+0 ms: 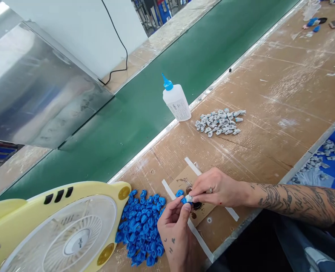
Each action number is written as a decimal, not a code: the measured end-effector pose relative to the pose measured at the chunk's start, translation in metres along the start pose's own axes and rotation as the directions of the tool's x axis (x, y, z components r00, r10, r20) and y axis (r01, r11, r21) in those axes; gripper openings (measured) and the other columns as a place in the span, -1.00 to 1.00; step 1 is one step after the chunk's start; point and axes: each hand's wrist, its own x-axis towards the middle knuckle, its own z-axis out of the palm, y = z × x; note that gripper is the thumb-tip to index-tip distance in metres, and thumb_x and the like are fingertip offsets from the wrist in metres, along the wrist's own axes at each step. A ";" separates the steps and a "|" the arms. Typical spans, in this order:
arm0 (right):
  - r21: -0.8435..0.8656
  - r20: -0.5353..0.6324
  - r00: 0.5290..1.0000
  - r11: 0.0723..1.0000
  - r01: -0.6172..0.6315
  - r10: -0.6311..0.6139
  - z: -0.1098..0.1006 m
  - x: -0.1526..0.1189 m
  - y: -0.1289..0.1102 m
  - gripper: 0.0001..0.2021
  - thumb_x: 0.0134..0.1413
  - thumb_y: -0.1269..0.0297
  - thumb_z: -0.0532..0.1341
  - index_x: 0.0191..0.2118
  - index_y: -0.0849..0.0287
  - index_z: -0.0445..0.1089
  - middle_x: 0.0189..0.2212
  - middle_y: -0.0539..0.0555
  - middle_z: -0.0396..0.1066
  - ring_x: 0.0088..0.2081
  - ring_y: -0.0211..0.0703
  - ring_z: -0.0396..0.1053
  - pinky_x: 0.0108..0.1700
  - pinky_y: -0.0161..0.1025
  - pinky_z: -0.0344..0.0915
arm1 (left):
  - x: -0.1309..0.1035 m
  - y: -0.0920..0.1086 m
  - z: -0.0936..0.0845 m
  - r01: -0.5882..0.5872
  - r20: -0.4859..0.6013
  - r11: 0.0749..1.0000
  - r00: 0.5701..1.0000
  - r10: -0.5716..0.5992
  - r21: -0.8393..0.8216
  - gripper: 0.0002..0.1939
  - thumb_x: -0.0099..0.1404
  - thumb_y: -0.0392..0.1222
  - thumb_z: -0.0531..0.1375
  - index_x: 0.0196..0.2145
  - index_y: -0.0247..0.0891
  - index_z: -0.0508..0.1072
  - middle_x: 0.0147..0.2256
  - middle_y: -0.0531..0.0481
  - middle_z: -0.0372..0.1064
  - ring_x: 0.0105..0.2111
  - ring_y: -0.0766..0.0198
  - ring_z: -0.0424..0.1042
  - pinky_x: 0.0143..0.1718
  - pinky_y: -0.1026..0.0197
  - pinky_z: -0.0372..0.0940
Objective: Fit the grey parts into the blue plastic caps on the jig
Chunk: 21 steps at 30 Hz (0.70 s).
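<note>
My left hand (175,221) pinches a small blue plastic piece (184,200) between thumb and fingertips. Against it, my right hand (214,187) holds a small grey piece (188,198) with thumb and forefinger; the two pieces meet. Something small and pale shows between other fingers of my right hand, too small to name. Another blue piece (179,193) is just beyond the fingertips. Under both hands lies a cardboard sheet (203,218) with dark brown stains, held by white tape strips (200,238). A dark round spot or object beneath my right fingers is partly hidden.
A heap of blue pieces (145,223) lies left of my hands, beside a yellow fan (79,241). Grey pieces (220,121) are piled farther back, near a white squeeze bottle (177,102) with a blue nozzle. Behind runs a green conveyor belt (145,113). More grey pieces (314,162) sit lower right.
</note>
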 end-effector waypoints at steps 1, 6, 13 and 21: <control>-0.011 0.013 1.000 1.000 0.017 -0.017 0.001 0.002 0.000 -0.85 0.26 0.32 0.28 -0.20 0.20 0.63 -0.37 0.08 0.62 -0.35 -0.25 0.55 -0.28 -0.41 0.43 | 0.001 0.001 0.000 0.007 0.011 1.000 1.000 -0.007 0.000 -0.61 -0.25 -0.03 0.56 -0.46 -0.28 0.64 -0.52 -0.08 0.56 -0.56 0.26 0.50 -0.53 0.29 0.42; -0.093 -0.144 0.979 0.987 0.131 -0.144 0.016 0.005 -0.002 -0.78 0.32 0.30 0.23 -0.25 0.27 0.61 -0.40 0.12 0.59 -0.40 -0.28 0.51 -0.33 -0.42 0.43 | 0.003 0.003 0.005 -0.014 -0.037 0.990 0.999 0.009 -0.140 -0.58 -0.28 0.02 0.57 -0.48 -0.26 0.63 -0.51 -0.06 0.56 -0.56 0.31 0.50 -0.52 0.34 0.41; -0.074 -0.083 0.985 0.987 0.143 -0.149 0.015 0.009 -0.006 -0.76 0.34 0.27 0.21 -0.26 0.25 0.61 -0.41 0.11 0.58 -0.42 -0.29 0.50 -0.35 -0.42 0.42 | 0.002 0.006 -0.001 -0.013 0.009 0.989 1.000 0.014 -0.151 -0.60 -0.24 0.00 0.57 -0.47 -0.25 0.62 -0.51 -0.05 0.56 -0.53 0.30 0.53 -0.47 0.34 0.44; -0.062 0.018 1.000 0.998 0.023 -0.021 -0.002 0.022 0.002 -0.78 0.28 0.22 0.27 -0.21 0.23 0.64 -0.37 0.11 0.62 -0.37 -0.24 0.53 -0.30 -0.37 0.39 | 0.024 0.014 -0.019 -0.147 0.192 0.974 0.975 0.113 0.173 -0.65 -0.02 -0.06 0.43 -0.26 -0.27 0.64 -0.34 -0.13 0.62 -0.34 0.12 0.60 -0.31 0.16 0.50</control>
